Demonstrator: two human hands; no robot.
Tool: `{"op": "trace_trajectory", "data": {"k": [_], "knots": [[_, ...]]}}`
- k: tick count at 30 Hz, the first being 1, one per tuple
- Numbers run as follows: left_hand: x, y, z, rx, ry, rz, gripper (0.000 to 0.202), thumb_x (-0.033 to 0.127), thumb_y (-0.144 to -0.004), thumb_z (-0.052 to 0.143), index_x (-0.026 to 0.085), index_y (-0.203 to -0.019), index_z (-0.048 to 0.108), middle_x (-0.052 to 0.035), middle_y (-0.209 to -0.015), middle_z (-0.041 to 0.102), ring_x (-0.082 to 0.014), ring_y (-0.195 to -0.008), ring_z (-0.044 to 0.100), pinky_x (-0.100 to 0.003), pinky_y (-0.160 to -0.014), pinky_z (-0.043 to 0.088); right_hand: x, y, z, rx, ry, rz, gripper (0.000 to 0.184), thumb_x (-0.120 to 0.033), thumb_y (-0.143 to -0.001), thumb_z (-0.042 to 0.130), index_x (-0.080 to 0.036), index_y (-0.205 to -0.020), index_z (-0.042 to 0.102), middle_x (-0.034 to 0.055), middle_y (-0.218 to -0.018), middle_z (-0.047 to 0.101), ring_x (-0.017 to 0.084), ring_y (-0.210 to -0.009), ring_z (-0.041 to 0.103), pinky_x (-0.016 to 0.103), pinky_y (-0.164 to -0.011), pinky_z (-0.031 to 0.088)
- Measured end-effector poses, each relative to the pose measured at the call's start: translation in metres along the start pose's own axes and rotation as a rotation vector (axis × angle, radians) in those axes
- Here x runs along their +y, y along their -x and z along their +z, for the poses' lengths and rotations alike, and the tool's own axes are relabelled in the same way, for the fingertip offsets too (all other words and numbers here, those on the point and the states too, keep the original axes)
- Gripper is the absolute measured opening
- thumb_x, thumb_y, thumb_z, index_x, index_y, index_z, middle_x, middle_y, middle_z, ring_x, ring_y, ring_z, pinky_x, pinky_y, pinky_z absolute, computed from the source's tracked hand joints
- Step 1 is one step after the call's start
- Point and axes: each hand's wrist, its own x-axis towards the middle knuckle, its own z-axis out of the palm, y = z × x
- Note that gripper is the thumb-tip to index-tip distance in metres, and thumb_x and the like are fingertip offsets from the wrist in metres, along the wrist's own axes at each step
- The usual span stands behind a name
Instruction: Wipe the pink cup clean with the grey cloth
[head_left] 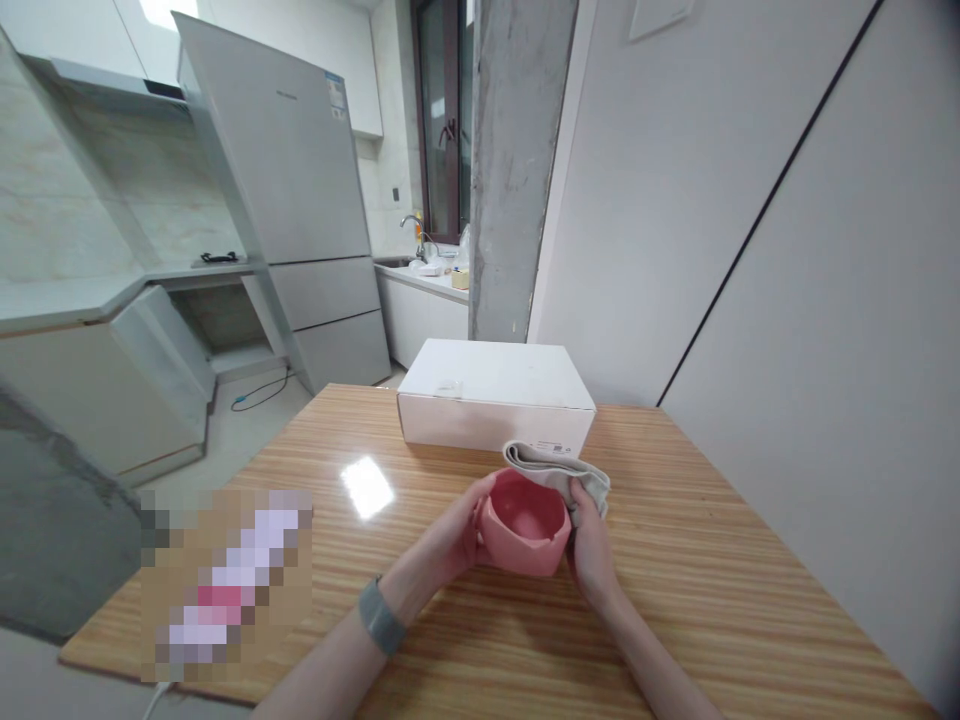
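Observation:
A pink bowl-like container [525, 550] with a notched, angular rim is tilted so that its hollow inside faces me. My left hand [454, 535] is closed around its left side, thumb near the rim. At the right, my right hand [591, 545] grips a folded light grey cloth [559, 470], its thumb on top. The cloth lies over the container's far right rim. Some right-hand fingers are hidden behind the cloth and the container. A grey band [381, 615] circles my left wrist.
A white cardboard box [495, 420] sits behind my hands on the wooden table [705, 560]. At the table's left edge lies a blurred pale object [240, 580], with a white cable [156, 698] below it. A wall borders the right side; a fridge [292, 170] stands beyond.

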Motion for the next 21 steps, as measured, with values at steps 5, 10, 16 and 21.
{"op": "trace_trajectory", "data": {"k": [5, 10, 16, 21], "knots": [[-0.005, -0.001, 0.003, 0.033, 0.073, 0.107, 0.045, 0.046, -0.087, 0.056, 0.016, -0.12, 0.064, -0.0105, -0.112, 0.072, -0.021, -0.084, 0.071, -0.029, -0.063, 0.058, -0.008, 0.007, 0.01, -0.004, -0.058, 0.071, 0.038, -0.049, -0.08, 0.063, -0.022, -0.105, 0.072, 0.0016, -0.106, 0.075, 0.027, -0.114, 0.062, 0.043, -0.108, 0.037], [-0.002, 0.002, 0.008, -0.014, 0.153, 0.186, 0.04, 0.034, -0.087, 0.06, 0.016, -0.123, 0.062, -0.0107, -0.119, 0.069, -0.0215, -0.099, 0.068, -0.031, -0.079, 0.057, -0.015, 0.011, 0.015, 0.059, 0.008, 0.008, 0.036, -0.048, -0.077, 0.064, -0.022, -0.099, 0.074, 0.0026, -0.105, 0.076, 0.027, -0.114, 0.061, 0.041, -0.106, 0.039], [0.0, 0.003, 0.005, -0.026, 0.017, -0.023, 0.054, 0.059, -0.084, 0.056, 0.017, -0.117, 0.067, -0.0059, -0.101, 0.075, -0.0154, -0.074, 0.068, -0.024, -0.061, 0.056, -0.01, 0.006, 0.007, 0.065, -0.038, 0.13, 0.035, -0.051, -0.078, 0.062, -0.022, -0.093, 0.074, 0.0006, -0.098, 0.077, 0.026, -0.102, 0.067, 0.04, -0.101, 0.043], [-0.003, 0.001, 0.004, 0.019, 0.049, 0.017, 0.045, 0.05, -0.085, 0.059, 0.02, -0.117, 0.067, -0.0042, -0.097, 0.075, -0.0136, -0.066, 0.067, -0.021, -0.054, 0.053, -0.007, 0.005, 0.008, 0.022, -0.053, 0.132, 0.036, -0.051, -0.078, 0.062, -0.022, -0.096, 0.073, 0.002, -0.097, 0.077, 0.026, -0.102, 0.067, 0.041, -0.1, 0.044]]}}
